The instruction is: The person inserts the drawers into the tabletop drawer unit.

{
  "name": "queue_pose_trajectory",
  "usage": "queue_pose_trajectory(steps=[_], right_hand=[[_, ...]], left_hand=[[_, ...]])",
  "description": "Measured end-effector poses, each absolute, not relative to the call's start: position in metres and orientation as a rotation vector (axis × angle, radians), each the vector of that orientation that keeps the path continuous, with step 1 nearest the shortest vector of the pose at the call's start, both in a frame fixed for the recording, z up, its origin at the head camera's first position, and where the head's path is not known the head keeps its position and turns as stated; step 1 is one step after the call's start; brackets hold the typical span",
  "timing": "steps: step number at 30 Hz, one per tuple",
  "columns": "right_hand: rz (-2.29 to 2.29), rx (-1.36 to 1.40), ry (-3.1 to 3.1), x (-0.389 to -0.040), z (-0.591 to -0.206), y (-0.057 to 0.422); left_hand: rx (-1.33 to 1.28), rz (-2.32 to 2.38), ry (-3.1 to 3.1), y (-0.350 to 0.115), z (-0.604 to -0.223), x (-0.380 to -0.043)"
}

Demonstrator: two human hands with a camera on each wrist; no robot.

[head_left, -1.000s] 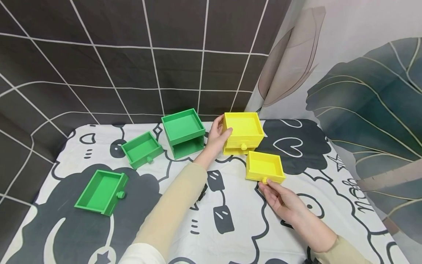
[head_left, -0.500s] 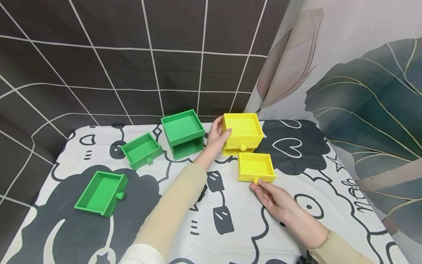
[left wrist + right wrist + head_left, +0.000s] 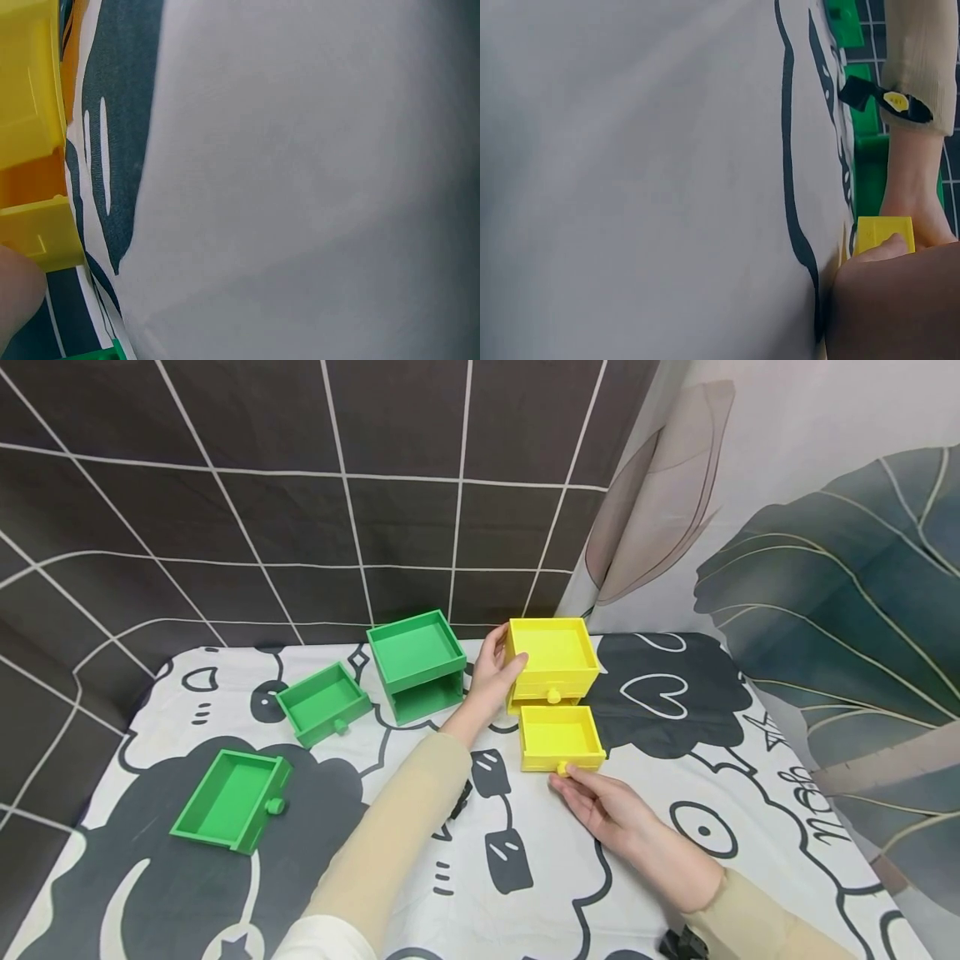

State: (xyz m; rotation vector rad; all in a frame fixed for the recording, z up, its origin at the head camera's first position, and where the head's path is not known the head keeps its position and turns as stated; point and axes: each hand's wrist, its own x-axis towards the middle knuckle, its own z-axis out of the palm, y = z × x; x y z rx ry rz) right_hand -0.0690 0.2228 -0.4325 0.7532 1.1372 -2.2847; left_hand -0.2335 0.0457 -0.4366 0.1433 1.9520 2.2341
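Standing behind the yellow drawer in the head view, the yellow cabinet is gripped by the left hand; the drawer's knob, its best hold, is pinched by the right hand. In the left wrist view, the cabinet is judged slippery. In the right wrist view, the partly hidden drawer is judged light and stiff.

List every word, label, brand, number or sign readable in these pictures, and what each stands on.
No text can be quoted with certainty.
Cursive lettering on the right of the patterned cloth: turned sideways, too unclear to read.
Yellow label on the black band at the left sleeve: dark marks, too small to read.
Yellow drawer, yellow cabinet, green cabinet, green drawers: no lettering visible.
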Motion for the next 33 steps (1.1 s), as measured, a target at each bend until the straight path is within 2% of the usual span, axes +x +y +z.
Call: queue_pose_trajectory(steps=[19,33], right_hand=[[-2.244,0.824,1.16,-0.081,-0.434,0.214],[-2.264,0.772,1.144,-0.089,-0.433,0.219]], left_hand=[[0.152,2.252,1.956,0.046,-0.439,-0.235],[0.159,2.259,1.953,0.046,-0.438,-0.235]])
